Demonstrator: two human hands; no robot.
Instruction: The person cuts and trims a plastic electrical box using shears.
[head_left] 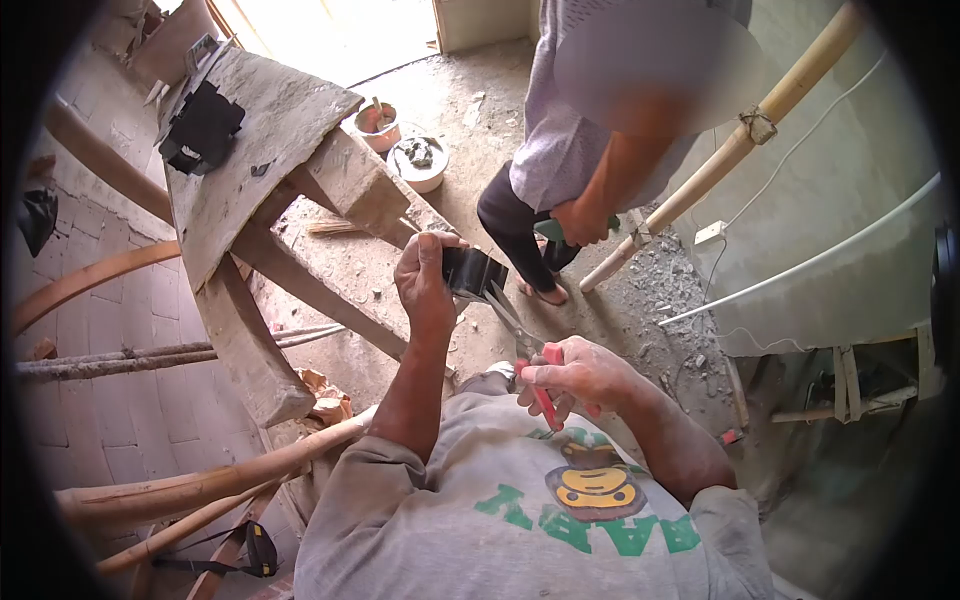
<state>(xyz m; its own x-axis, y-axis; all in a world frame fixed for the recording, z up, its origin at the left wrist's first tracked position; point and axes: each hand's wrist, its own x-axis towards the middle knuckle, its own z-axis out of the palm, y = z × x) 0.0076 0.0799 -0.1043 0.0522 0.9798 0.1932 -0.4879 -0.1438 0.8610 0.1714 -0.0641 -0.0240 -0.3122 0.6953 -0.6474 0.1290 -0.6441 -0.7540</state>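
Black plastic box (474, 271): small, glossy, held midair, near edge ragged-looking. Red-handled pliers or snips (541, 402): metal jaws long, tapered, slightly apart, angled up-left, tips at box's lower right edge. Bite on the wall: can't tell.

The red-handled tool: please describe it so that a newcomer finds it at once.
Start at the pale shirt with green letters, then follow its right sleeve to the right hand. The tool is gripped there, pointing its metal end toward the black piece in the left hand. Its red handles set it apart from that piece.
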